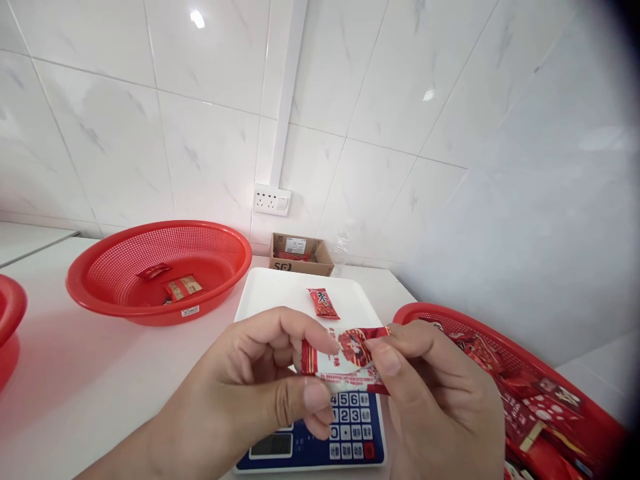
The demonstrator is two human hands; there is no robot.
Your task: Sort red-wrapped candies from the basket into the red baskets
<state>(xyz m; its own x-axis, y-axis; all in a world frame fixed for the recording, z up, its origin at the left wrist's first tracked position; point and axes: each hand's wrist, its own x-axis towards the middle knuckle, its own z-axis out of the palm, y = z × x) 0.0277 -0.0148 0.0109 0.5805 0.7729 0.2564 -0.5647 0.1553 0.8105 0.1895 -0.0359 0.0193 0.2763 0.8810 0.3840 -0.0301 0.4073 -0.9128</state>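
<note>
A small red and white snack packet (345,357) is stretched between my two hands, above the keypad of a digital scale (350,433). My left hand (270,373) pinches its left end between thumb and fingers. On the other end, my right hand (430,387) grips with thumb and forefinger. Lying on the scale's white pan (280,287) is another red packet (323,303) with dark lettering, just beyond my fingers. My hands cover part of the scale's display and keys.
A red perforated basket (160,230) with a few packets stands at the left; part of another red basket (10,307) shows at the left edge. Right of the scale is a red basket (415,308) full of packets. A cardboard box (303,267) and clear bottle (341,248) stand by the wall.
</note>
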